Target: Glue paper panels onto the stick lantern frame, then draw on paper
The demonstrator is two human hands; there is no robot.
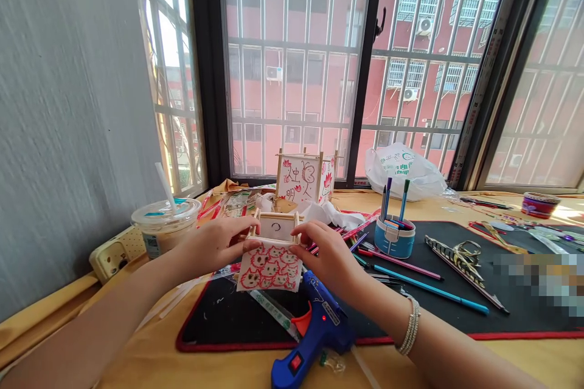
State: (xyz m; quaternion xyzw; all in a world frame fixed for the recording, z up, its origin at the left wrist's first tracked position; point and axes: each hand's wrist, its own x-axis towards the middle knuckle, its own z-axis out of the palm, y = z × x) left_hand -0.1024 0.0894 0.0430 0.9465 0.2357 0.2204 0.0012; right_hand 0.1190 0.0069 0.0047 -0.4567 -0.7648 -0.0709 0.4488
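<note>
Between my two hands is a small lantern (pixel 270 266) with a wooden stick frame and a white panel covered in red cat-face drawings. My left hand (pixel 232 236) pinches its left upper corner, and my right hand (pixel 319 247) grips the right upper corner. The drawn panel hangs at the front, its lower edge over the black mat. Just below my right hand lies a blue glue gun (pixel 319 322) with an orange trigger and a lit red light. A ruler-like strip (pixel 274 311) passes partly beneath the gun.
Behind stands a larger paper lantern (pixel 298 177). A lidded drink cup (pixel 166 225) is at left, beside a beige power strip (pixel 112 252). On the black mat (pixel 219 316) are a blue pen holder (pixel 395 237), loose pens and scissors (pixel 468 252). A plastic bag (pixel 406 171) sits by the window.
</note>
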